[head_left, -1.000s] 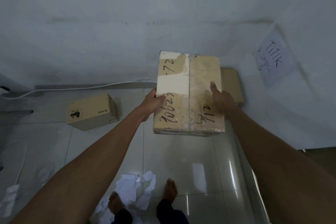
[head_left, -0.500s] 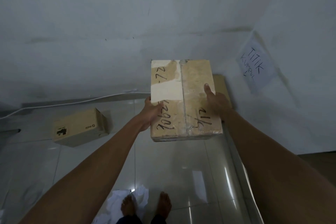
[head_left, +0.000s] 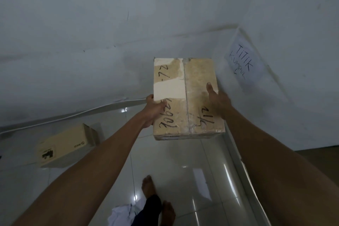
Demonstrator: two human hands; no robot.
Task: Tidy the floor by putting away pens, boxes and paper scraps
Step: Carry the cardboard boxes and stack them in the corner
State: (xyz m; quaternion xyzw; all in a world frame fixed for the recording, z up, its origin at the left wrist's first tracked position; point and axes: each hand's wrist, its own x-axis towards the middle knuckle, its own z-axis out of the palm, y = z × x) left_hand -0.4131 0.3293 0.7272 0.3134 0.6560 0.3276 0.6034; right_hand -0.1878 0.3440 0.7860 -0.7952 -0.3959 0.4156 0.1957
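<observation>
two hands hold a taped box (head_left: 185, 97) in the air, near a corner of the room.

the thumb of the left hand (head_left: 153, 110) curls over the left edge of the taped box and the thumb of the right hand (head_left: 217, 102) lies on its top near the right edge; the other fingers are hidden under the box, so both hands grasp it from the sides. black handwriting and a white label are on its top. right of the taped box a paper sign (head_left: 242, 64) hangs on the wall. left of it and lower, a second box (head_left: 66, 147) lies on the tiled floor (head_left: 183, 170), with a white cable (head_left: 73, 117) behind it along the wall. below the taped box are two bare feet (head_left: 148, 187) and white paper scraps (head_left: 121, 214).
</observation>
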